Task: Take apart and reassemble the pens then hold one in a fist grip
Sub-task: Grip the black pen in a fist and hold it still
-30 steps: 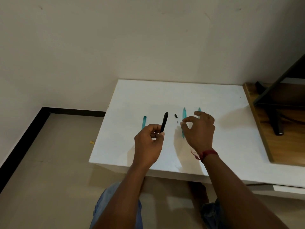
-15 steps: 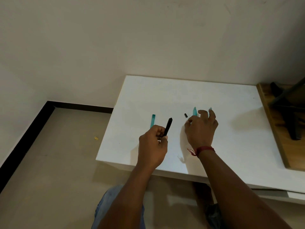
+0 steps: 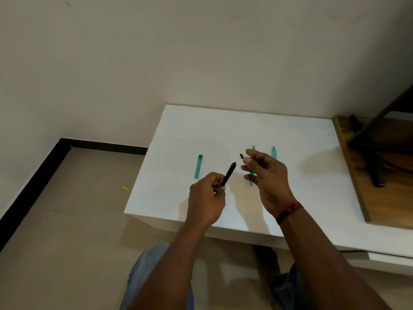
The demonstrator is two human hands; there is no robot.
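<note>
Right hand (image 3: 267,175) lifted off the white worktop (image 3: 312,175) since a second ago, now raised beside the left hand (image 3: 206,198); fingers (image 3: 247,161) pinched close, whether on some tiny part could not be told. Left fingers clamped on the slim black plastic pen barrel (image 3: 229,174), tip tilted up toward the far edge. Short black cap piece (image 3: 241,156) left lying mid-worktop, translucent teal pen parts (image 3: 198,166) alongside. Probably reassembly of the black pen under way.
</note>
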